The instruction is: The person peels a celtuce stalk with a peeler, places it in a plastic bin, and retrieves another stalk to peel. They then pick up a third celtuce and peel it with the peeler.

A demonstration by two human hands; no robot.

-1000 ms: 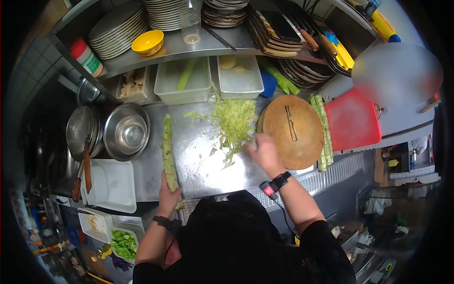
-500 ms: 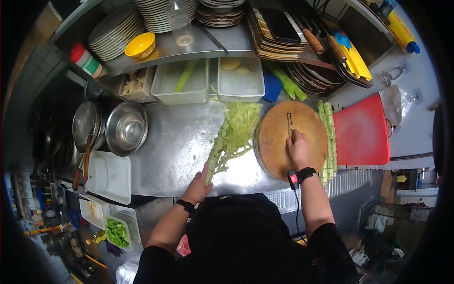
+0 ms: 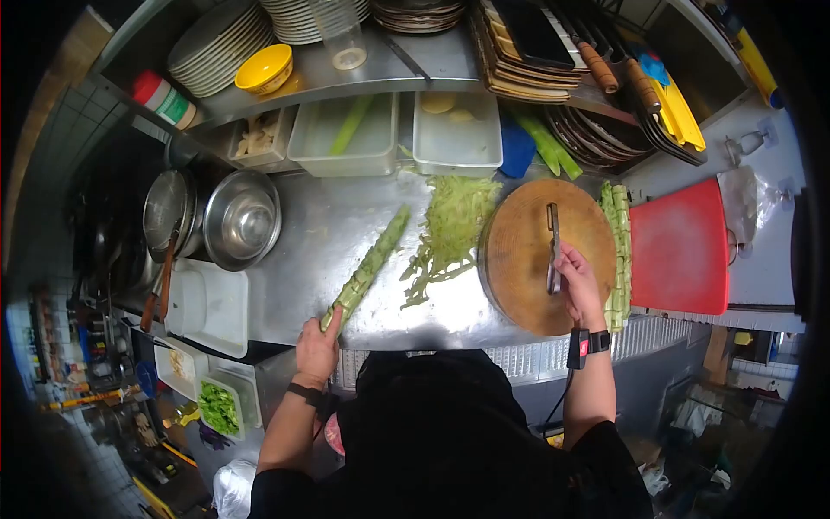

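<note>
My left hand (image 3: 318, 353) is closed around the lower end of a long green celtuce stalk (image 3: 372, 264), which slants up and to the right over the steel counter (image 3: 303, 225). In my right hand (image 3: 577, 275) is a metal peeler (image 3: 553, 242), held by its handle above the round wooden chopping block (image 3: 519, 259). A heap of green peelings (image 3: 456, 221) lies between the stalk and the block. Along the block's right side, more celtuce stalks (image 3: 617, 251) lie side by side.
Plastic tubs (image 3: 341, 143) line the back under a shelf of plates (image 3: 220, 52). Metal bowls (image 3: 242, 221), a strainer and a white tray (image 3: 232, 311) stand at left. A red cutting board (image 3: 681, 246) is at right. A tub of chopped greens (image 3: 218, 408) sits lower left.
My left hand has moved left with the celtuce stalk, away from the peelings. My right hand has lifted and turned the peeler, and the view has shifted slightly.
</note>
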